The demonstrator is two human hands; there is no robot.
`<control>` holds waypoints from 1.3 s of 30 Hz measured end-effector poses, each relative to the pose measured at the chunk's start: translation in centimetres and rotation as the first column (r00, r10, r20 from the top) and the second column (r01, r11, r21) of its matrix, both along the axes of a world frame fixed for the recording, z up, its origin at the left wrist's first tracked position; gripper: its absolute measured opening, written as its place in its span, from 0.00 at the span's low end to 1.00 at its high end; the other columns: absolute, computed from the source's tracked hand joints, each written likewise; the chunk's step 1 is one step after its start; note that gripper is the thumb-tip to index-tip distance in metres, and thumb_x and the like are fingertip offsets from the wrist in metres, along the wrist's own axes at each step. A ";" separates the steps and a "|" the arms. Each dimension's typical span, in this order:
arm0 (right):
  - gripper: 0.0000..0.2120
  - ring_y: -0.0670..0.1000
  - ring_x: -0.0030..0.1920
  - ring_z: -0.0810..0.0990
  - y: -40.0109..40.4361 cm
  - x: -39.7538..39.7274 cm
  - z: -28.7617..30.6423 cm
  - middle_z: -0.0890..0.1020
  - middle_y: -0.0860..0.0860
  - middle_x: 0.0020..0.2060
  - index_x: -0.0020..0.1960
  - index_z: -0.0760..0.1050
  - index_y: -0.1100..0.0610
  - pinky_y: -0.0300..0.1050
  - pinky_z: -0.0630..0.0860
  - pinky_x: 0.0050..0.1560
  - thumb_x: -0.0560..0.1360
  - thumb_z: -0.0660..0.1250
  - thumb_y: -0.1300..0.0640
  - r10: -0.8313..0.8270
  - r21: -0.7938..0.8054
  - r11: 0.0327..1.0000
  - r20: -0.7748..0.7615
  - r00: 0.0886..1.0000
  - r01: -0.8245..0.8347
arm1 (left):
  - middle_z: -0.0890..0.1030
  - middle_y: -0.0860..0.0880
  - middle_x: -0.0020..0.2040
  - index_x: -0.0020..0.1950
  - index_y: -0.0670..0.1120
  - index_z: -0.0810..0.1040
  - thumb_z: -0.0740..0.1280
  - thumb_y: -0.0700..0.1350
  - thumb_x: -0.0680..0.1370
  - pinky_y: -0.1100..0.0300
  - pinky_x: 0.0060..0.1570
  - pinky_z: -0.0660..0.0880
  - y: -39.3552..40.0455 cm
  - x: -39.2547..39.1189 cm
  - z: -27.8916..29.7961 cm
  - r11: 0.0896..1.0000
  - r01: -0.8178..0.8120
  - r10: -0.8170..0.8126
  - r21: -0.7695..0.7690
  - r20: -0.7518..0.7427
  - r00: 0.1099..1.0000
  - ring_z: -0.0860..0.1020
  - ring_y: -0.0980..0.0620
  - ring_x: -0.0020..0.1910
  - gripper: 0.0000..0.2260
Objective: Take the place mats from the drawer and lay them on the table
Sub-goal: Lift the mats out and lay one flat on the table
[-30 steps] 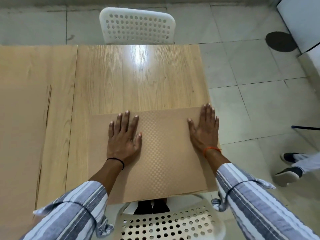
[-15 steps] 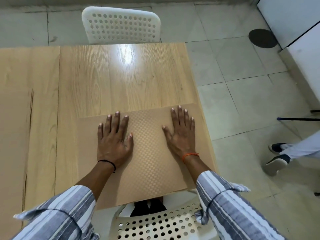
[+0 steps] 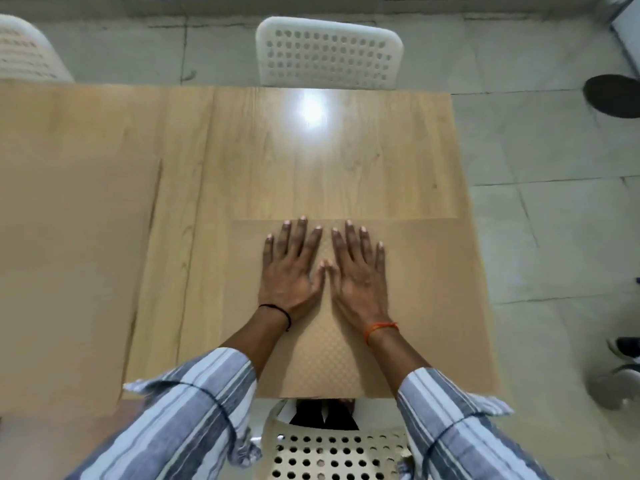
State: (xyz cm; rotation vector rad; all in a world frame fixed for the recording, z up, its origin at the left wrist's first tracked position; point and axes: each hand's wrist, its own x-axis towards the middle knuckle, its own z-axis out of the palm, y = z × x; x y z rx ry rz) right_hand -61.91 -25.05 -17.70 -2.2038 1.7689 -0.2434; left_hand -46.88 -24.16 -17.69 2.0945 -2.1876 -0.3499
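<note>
A tan place mat (image 3: 415, 306) with a fine checked weave is laid flat on the wooden worktop (image 3: 329, 168), at its near right corner, with its near edge along the worktop's near edge. Both hands are pressed palm-down on the mat's middle, fingers straight and spread. The left hand (image 3: 289, 271) and the right hand (image 3: 358, 271) are set side by side, with the thumb tips touching or almost touching; nothing is gripped by either. A black thread is worn on the left wrist and an orange one on the right, and striped grey-and-white sleeves are seen on both arms. A second tan mat (image 3: 69, 254) is seen on the worktop well to the left of the first. A white perforated chair (image 3: 329, 51) stands at the worktop's far edge, and another perforated chair (image 3: 336, 452) is seen just below the near edge.
</note>
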 end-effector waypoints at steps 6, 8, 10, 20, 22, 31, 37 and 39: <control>0.30 0.53 0.80 0.49 0.0 -0.1 -0.6 0.51 0.49 0.80 0.80 0.51 0.47 0.59 0.47 0.77 0.80 0.52 0.44 -0.021 -0.048 0.999 -0.060 0.998 0.018 | 0.47 0.53 0.81 0.80 0.55 0.48 0.49 0.60 0.80 0.49 0.76 0.47 -0.4 4.9 0.1 0.997 -0.069 0.069 0.036 0.005 0.998 0.46 0.51 0.79 0.28; 0.30 0.53 0.80 0.48 0.0 0.0 -0.7 0.50 0.49 0.80 0.80 0.49 0.47 0.59 0.47 0.77 0.80 0.50 0.43 -0.019 -0.048 0.999 -0.070 0.997 0.016 | 0.44 0.53 0.80 0.80 0.56 0.46 0.45 0.61 0.80 0.48 0.76 0.45 -0.2 7.3 0.3 0.980 -0.190 0.190 0.058 0.004 0.982 0.44 0.51 0.79 0.29; 0.30 0.54 0.80 0.49 0.0 -0.1 -0.8 0.50 0.50 0.80 0.80 0.49 0.47 0.59 0.47 0.77 0.80 0.50 0.43 -0.030 -0.050 0.998 -0.085 0.996 0.026 | 0.42 0.53 0.80 0.80 0.56 0.43 0.43 0.62 0.79 0.45 0.76 0.44 0.0 8.9 0.5 0.964 -0.253 0.253 0.081 0.010 0.967 0.42 0.51 0.79 0.29; 0.29 0.55 0.79 0.52 0.0 0.1 -0.8 0.52 0.51 0.80 0.80 0.52 0.48 0.60 0.49 0.77 0.80 0.51 0.43 -0.034 -0.062 0.998 -0.110 0.993 0.028 | 0.47 0.48 0.81 0.80 0.47 0.49 0.51 0.59 0.81 0.44 0.76 0.49 13.0 4.6 0.5 0.993 -0.101 0.100 0.063 0.027 0.995 0.45 0.49 0.79 0.31; 0.30 0.55 0.79 0.51 0.1 0.1 -0.7 0.52 0.51 0.80 0.80 0.51 0.47 0.60 0.48 0.77 0.80 0.51 0.44 -0.038 -0.054 0.998 -0.109 0.993 0.032 | 0.47 0.49 0.81 0.80 0.48 0.49 0.50 0.58 0.81 0.44 0.76 0.50 13.8 6.2 0.5 0.988 -0.138 0.135 0.074 0.050 0.990 0.45 0.49 0.79 0.30; 0.31 0.56 0.80 0.49 1.4 0.6 -0.3 0.51 0.54 0.80 0.80 0.51 0.54 0.63 0.45 0.77 0.81 0.51 0.45 -0.066 0.010 0.998 -0.033 0.997 0.066 | 0.50 0.50 0.81 0.80 0.49 0.50 0.54 0.52 0.81 0.45 0.76 0.50 14.0 7.1 1.0 0.980 -0.195 0.195 0.037 0.020 0.981 0.46 0.51 0.79 0.28; 0.31 0.55 0.80 0.45 13.8 8.2 0.5 0.49 0.55 0.80 0.80 0.48 0.56 0.63 0.47 0.77 0.81 0.51 0.46 0.188 0.062 0.980 0.016 0.982 -0.189 | 0.49 0.51 0.81 0.80 0.50 0.50 0.54 0.50 0.81 0.45 0.76 0.50 14.0 7.1 0.9 0.982 -0.188 0.187 0.025 0.030 0.982 0.46 0.51 0.79 0.28; 0.29 0.54 0.80 0.44 15.7 8.2 0.3 0.48 0.53 0.80 0.80 0.49 0.53 0.61 0.48 0.77 0.82 0.51 0.47 0.191 0.061 0.980 -0.020 0.981 -0.190 | 0.49 0.51 0.81 0.80 0.50 0.50 0.53 0.49 0.81 0.45 0.76 0.50 14.1 7.2 0.9 0.982 -0.188 0.187 0.024 0.029 0.982 0.46 0.51 0.79 0.27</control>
